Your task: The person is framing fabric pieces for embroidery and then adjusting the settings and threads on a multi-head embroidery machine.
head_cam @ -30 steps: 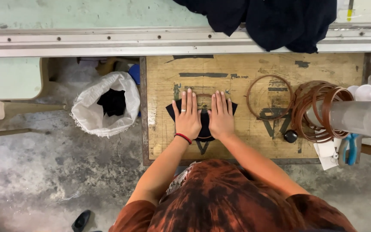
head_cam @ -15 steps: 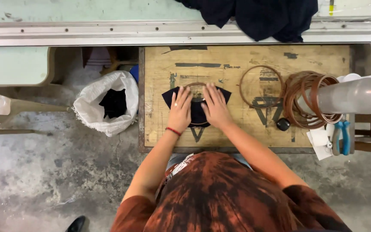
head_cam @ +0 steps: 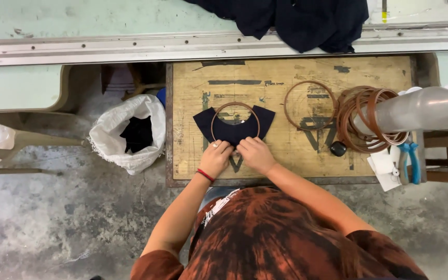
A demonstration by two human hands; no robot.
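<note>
Navy fabric piece [head_cam: 233, 130] under brown ring [head_cam: 235, 121] (mid wooden board [head_cam: 286, 150]): left hand [head_cam: 216, 158] and right hand [head_cam: 255, 154] pinch its near edge.

hands [head_cam: 237, 155] hide the dark fabric piece's [head_cam: 206, 120] near edge.

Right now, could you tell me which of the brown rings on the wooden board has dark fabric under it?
The brown ring just above both hands lies on the dark fabric piece. The single ring to its right rests on bare wood, and the stacked rings hang around a grey tube.
</note>
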